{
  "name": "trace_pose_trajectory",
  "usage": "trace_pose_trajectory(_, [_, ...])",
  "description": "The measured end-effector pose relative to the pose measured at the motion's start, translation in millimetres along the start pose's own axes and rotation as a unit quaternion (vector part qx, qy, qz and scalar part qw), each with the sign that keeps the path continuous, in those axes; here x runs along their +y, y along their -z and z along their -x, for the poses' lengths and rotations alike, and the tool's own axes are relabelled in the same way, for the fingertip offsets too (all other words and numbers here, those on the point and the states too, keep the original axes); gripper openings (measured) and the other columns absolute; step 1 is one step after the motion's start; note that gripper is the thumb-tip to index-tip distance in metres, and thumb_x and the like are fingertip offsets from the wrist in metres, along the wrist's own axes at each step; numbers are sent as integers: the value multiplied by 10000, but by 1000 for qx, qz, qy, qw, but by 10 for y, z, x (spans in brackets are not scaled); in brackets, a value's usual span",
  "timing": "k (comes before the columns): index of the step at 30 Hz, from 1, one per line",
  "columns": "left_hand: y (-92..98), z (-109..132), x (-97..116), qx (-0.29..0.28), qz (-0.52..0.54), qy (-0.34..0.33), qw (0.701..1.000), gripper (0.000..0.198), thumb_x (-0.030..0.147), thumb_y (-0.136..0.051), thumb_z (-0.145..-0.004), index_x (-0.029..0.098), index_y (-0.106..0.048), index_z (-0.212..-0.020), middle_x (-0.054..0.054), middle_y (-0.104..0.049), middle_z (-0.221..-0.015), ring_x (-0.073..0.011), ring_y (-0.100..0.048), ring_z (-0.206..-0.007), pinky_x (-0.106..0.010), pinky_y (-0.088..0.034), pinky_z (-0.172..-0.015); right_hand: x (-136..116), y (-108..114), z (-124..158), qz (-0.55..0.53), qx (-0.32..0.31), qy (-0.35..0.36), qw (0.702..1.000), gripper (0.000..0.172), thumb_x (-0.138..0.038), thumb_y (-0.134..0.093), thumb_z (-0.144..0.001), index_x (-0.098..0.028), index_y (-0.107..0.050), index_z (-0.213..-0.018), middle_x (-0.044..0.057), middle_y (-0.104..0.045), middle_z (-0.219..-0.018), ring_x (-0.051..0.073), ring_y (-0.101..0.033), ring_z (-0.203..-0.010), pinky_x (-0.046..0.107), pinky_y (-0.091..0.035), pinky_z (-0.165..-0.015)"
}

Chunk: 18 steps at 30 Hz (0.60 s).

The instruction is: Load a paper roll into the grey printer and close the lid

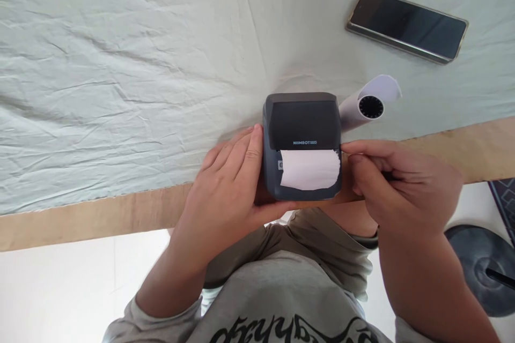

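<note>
A dark label printer marked NIIMBOT sits near the table's front edge. From its slot a piece of white paper with a ragged right end lies over the front. My left hand braces the printer's left side, fingers along the wall and thumb along the near edge. At the right side, my right hand has its index fingertip against the casing, level with the slot. Its other fingers are curled, and a small dark bit shows among them; what it is I cannot tell.
A roll of white paper with a black core lies just right of the printer, its loose end lifted. Farther right is a smartphone. Wrinkled pale cloth covers the table, leaving a wooden front edge. A round black base stands lower right.
</note>
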<state>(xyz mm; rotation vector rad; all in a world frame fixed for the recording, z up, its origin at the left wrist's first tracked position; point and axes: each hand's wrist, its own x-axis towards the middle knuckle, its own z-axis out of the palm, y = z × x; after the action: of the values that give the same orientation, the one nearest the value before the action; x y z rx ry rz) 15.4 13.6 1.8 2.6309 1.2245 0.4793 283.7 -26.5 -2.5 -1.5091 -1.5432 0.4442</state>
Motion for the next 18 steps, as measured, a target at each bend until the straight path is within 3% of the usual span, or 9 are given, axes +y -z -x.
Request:
trace_pose_trajectory(7, [5,5,-20,-5,13,10,1000,1156,832,-726,-1083,140,-263,-1884,-283,-639,-1774,-475,-663,-1627,-596,-570,-1311,-5,29,-22,-28,-25,-10,999,163,-302,-767,-1111,-285,-919,-1054,-33,-645,-609,80,-614,-531,191,-506,-495])
trace_pose_trajectory(12, [0,4,-16,-9,14,7,1000,1173,818,-760,-1071,163,-239,-1893,-273,-641,-1778,-470,-667,-1628,-598,-576,-1312,-6,18,17,-52,-16,-6,999,366,-415,-709,-1160,-248,-783,-844,-12,-613,-610,93,-604,-552,235,-488,-508])
trace_pose_trajectory(14, [-7,4,-10,0,8,5,1000,1172,825,-760,-1068,142,-262,-1879,-286,-645,-1770,-475,-676,-1618,-603,-583,-1303,-11,5,5,-55,-21,-5,998,287,-414,-697,-1163,-255,-781,-940,-19,-631,-647,100,-605,-568,241,-484,-505])
trace_pose_trajectory(16, [-9,4,-3,5,2,6,1000,1178,824,-781,-1055,103,-302,-1855,-308,-654,-1752,-484,-686,-1604,-610,-590,-1299,-20,-8,-27,-57,-40,-9,998,143,-377,-718,-1142,-272,-808,-1180,-42,-648,-684,96,-602,-565,234,-489,-504])
trace_pose_trajectory(18, [-1,2,1,1,7,18,1000,1190,807,-833,-1027,90,-341,-1839,-309,-667,-1737,-483,-692,-1599,-612,-589,-1313,-30,-16,-67,-46,-64,-3,997,306,-353,-738,-1114,-272,-789,-1404,-48,-669,-725,89,-593,-566,230,-509,-525])
